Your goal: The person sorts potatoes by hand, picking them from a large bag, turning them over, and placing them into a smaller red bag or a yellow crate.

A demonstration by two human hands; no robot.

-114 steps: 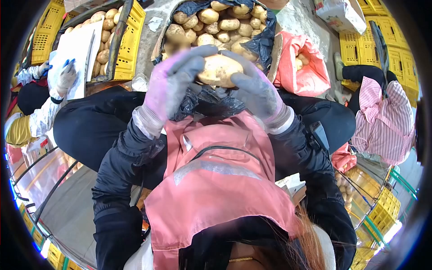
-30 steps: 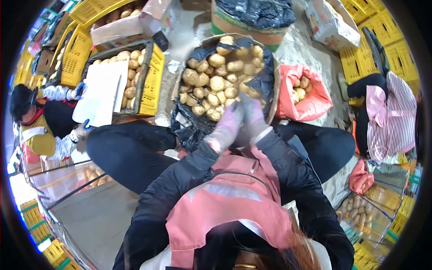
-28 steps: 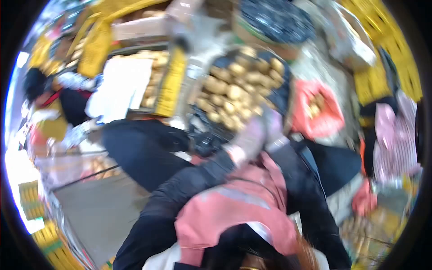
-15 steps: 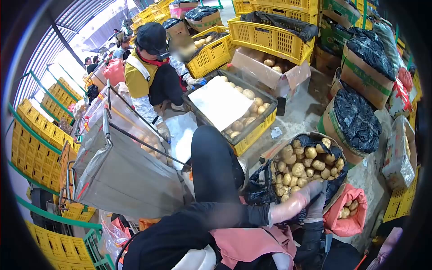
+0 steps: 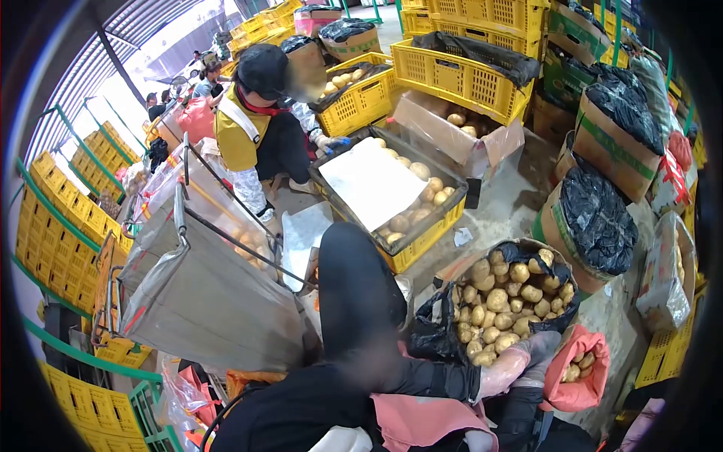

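My left hand (image 5: 503,371), in a thin see-through pinkish glove, is at the near edge of a box of potatoes (image 5: 497,301) lined with black plastic. Right beside it is my right hand (image 5: 538,358), in a greyish glove, between that box and a red bag (image 5: 556,388) holding several potatoes. The two hands overlap or touch. Their fingers are small and partly hidden, so I cannot make out whether anything is in them. My raised knee (image 5: 358,282) is left of the potato box.
Ahead, a yellow crate (image 5: 428,242) holds potatoes partly under a white sheet (image 5: 373,184). A crouching person (image 5: 239,139) has a gloved hand at its edge. Black-covered boxes (image 5: 595,215) line the right. A grey cloth-sided cart (image 5: 215,290) is at left; yellow crates (image 5: 467,75) are stacked behind.
Both my hands have moved down and slightly right, off the potatoes to the box's near edge. The crouching person's lower hand has drawn back from beside the cart. My view has shifted slightly.
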